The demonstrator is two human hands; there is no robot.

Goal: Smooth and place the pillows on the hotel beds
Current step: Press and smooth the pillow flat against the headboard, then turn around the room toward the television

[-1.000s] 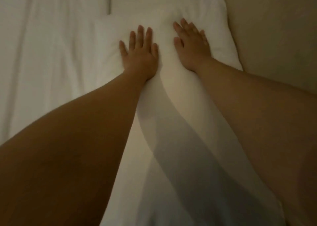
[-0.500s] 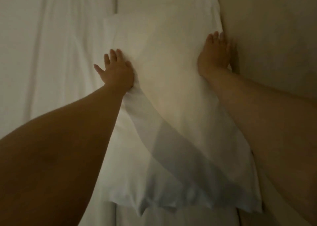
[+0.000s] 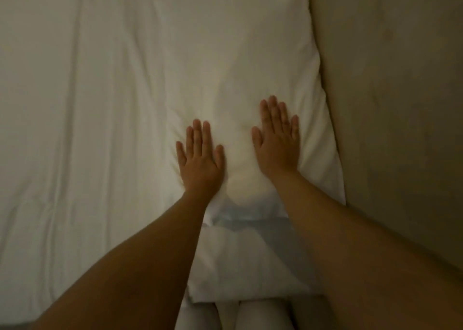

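Both palms flat, fingers spread, pressed on the near half of the white pillow (image 3: 240, 79): left hand (image 3: 199, 160) slightly nearer, right hand (image 3: 276, 144) beside the headboard (image 3: 388, 104). Long axis near-to-far; unsmoothed stretch probably far, in dim light.

Dim, warm light falls on a beige padded headboard (image 3: 395, 104) along the right.

A beige padded headboard (image 3: 400, 104) runs down the right side, and pale trouser legs (image 3: 260, 314) show at the bottom edge.
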